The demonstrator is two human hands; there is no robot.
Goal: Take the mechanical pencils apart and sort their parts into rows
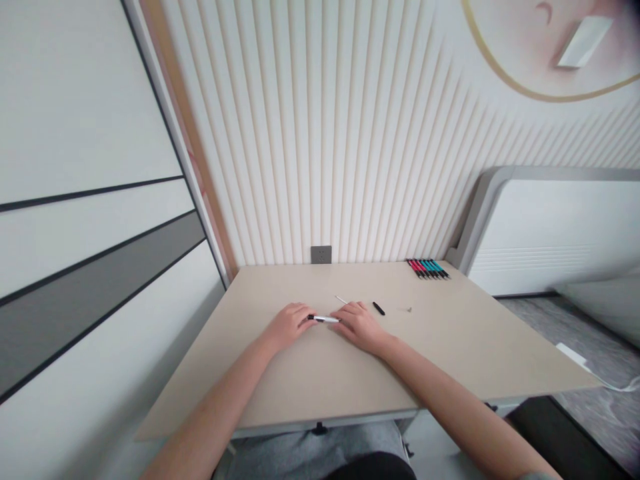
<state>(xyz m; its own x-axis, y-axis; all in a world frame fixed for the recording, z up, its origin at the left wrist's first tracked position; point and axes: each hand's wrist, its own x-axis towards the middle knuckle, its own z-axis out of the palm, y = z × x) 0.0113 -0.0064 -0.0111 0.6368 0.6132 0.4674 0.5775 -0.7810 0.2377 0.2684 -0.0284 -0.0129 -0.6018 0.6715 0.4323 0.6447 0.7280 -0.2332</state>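
pen (324,319) lies low over the middle of the table (450,360), held between your two hands. your left hand (287,325) pinches its black end, and your right hand (361,325) pinches the white end, fingers curled down onto the tabletop. just past your right hand lie a thin refill (341,299) and a black cap (379,308), apart from each other. at the far edge, by the wall, a row of red and teal pens (427,268) lies side by side.

Row of red and teal pens (428,268) at the table's (450,353) far edge, grey wall socket (321,254) behind.
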